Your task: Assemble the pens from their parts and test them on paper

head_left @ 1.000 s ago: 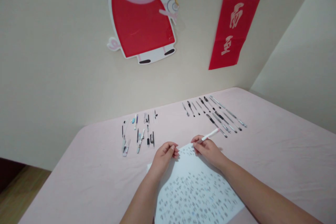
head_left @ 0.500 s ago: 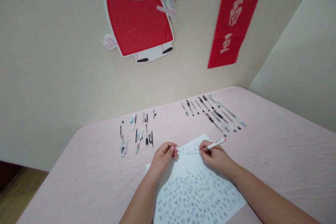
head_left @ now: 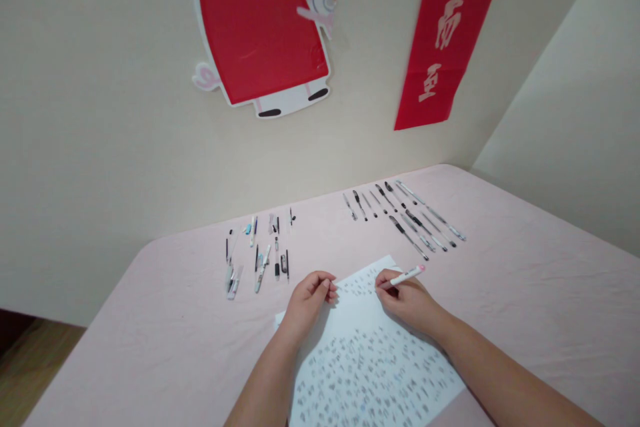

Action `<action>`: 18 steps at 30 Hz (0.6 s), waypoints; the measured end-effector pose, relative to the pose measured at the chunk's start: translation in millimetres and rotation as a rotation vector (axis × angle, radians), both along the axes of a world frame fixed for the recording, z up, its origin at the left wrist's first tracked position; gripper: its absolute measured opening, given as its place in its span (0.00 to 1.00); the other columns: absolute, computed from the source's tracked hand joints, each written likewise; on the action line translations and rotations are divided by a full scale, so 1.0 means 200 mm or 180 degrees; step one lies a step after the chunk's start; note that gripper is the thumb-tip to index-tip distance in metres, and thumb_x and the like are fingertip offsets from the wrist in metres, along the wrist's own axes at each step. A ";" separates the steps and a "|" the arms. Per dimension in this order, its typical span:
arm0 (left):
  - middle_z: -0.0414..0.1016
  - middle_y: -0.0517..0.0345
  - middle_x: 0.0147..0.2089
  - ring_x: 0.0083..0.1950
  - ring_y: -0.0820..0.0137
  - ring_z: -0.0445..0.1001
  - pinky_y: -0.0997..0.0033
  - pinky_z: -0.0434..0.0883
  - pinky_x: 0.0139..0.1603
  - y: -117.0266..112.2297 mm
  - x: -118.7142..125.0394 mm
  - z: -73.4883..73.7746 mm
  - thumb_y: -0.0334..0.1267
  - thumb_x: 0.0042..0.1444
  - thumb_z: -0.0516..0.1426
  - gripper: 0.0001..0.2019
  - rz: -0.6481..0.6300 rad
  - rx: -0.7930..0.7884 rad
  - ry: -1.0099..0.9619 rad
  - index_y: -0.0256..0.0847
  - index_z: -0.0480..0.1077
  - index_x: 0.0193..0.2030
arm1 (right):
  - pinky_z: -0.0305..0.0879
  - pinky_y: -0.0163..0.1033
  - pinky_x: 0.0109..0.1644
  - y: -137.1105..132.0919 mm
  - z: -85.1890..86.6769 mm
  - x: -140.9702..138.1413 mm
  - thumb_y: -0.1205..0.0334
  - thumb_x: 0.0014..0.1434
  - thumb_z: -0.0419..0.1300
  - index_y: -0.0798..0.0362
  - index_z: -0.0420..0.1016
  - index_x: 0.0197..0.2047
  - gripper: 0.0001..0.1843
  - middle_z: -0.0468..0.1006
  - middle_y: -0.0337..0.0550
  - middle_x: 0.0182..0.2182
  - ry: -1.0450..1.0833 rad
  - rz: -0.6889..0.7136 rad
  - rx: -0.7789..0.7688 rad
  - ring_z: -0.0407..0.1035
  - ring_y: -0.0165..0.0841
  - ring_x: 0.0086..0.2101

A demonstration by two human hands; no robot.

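A white sheet of paper [head_left: 365, 360] covered in rows of small handwritten marks lies on the pink tablecloth [head_left: 175, 347] in front of me. My right hand [head_left: 407, 300] is closed round a white pen [head_left: 406, 275] with a pink end, its tip down on the upper part of the sheet. My left hand [head_left: 307, 300] rests on the sheet's upper left edge with its fingers curled under, pressing the paper down.
A group of pen parts and short pens [head_left: 257, 253] lies beyond my left hand. A row of several long pens [head_left: 405, 217] lies beyond my right hand. The table meets a beige wall with a red cartoon cut-out [head_left: 260, 33] and a red banner [head_left: 445, 40].
My right hand with the pen has shifted from the sheet's top edge to the right and slightly nearer. The pen lies flatter. My left hand has stayed put.
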State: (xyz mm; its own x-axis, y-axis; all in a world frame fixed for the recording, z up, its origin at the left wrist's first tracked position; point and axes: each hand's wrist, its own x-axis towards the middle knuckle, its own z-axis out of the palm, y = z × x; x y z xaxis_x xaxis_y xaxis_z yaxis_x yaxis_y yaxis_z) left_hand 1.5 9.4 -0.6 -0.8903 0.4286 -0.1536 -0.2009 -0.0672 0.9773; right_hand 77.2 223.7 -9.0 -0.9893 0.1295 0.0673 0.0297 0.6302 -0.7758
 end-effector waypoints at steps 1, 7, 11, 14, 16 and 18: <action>0.73 0.55 0.29 0.29 0.72 0.70 0.71 0.67 0.32 0.00 0.00 0.00 0.44 0.50 0.61 0.12 0.0004 0.0007 -0.0001 0.36 0.73 0.35 | 0.58 0.33 0.31 0.00 0.00 0.00 0.67 0.49 0.54 0.52 0.71 0.28 0.05 0.72 0.36 0.23 0.0008 -0.0004 -0.0037 0.63 0.30 0.26; 0.73 0.56 0.28 0.29 0.73 0.70 0.72 0.67 0.32 0.00 0.00 0.00 0.44 0.50 0.62 0.12 0.0018 0.0029 -0.0035 0.36 0.73 0.35 | 0.58 0.33 0.30 0.00 0.00 0.00 0.66 0.50 0.54 0.52 0.71 0.28 0.05 0.71 0.36 0.22 -0.0005 -0.0057 -0.0114 0.63 0.30 0.26; 0.73 0.56 0.28 0.29 0.73 0.70 0.72 0.67 0.32 0.00 0.00 0.01 0.44 0.50 0.61 0.12 0.0013 0.0031 -0.0018 0.36 0.73 0.35 | 0.58 0.33 0.30 0.00 0.00 0.00 0.66 0.49 0.54 0.52 0.71 0.29 0.06 0.71 0.36 0.21 -0.0014 -0.0069 -0.0075 0.63 0.30 0.25; 0.73 0.56 0.28 0.29 0.72 0.70 0.71 0.67 0.32 0.00 0.00 0.01 0.44 0.50 0.62 0.12 0.0004 0.0024 -0.0009 0.37 0.73 0.34 | 0.57 0.32 0.29 0.00 -0.01 0.00 0.67 0.49 0.54 0.52 0.71 0.28 0.05 0.71 0.36 0.21 -0.0063 -0.0062 -0.0071 0.63 0.30 0.25; 0.73 0.56 0.28 0.29 0.72 0.70 0.71 0.67 0.32 0.00 0.00 0.00 0.44 0.50 0.62 0.12 0.0006 0.0025 0.0000 0.37 0.73 0.34 | 0.57 0.32 0.29 0.00 -0.02 0.00 0.67 0.49 0.54 0.52 0.71 0.28 0.05 0.71 0.36 0.22 -0.0065 -0.0053 -0.0087 0.63 0.30 0.25; 0.73 0.55 0.28 0.29 0.72 0.70 0.71 0.67 0.32 0.00 0.00 0.00 0.44 0.49 0.62 0.12 0.0005 0.0023 0.0003 0.37 0.73 0.34 | 0.58 0.32 0.30 0.00 -0.02 0.00 0.67 0.49 0.54 0.52 0.71 0.29 0.06 0.72 0.36 0.22 -0.0036 -0.0033 -0.0099 0.63 0.30 0.25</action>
